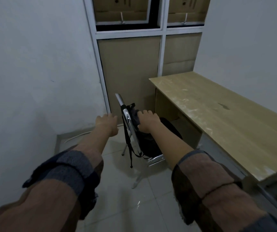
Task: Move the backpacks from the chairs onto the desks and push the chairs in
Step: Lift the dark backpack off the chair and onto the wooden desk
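backpack [148,139]: black, sits on the seat of the chair, leaning against the backrest. Straps hang down over the back of the chair, nearly to the floor. Not on the desk yet.
chair [131,129]: chrome folding frame, standing left of the desk, turned side-on to me, not pushed in. Backrest tube shows bright between my two hands.
desk [218,118]: light wood top, right of frame, against the wall. Front corner just beside the chair.
right hand [147,122]: I have it on the top of the backpack, fingers draped over the dark fabric, thumb against the near side. Looks like a loose grasp on the top of the bag; can't tell how firm.
left hand [106,123]: in the air left of the chair backrest, near it but not touching. Fingers relaxed and slightly spread, holding nothing.
sleeves: both rolled up past the forearm, plaid.
window [144,52]: white frame behind the chair, panes covered with cardboard.
floor [117,190]: pale glossy tiles, a white cable lies by the wall at left.
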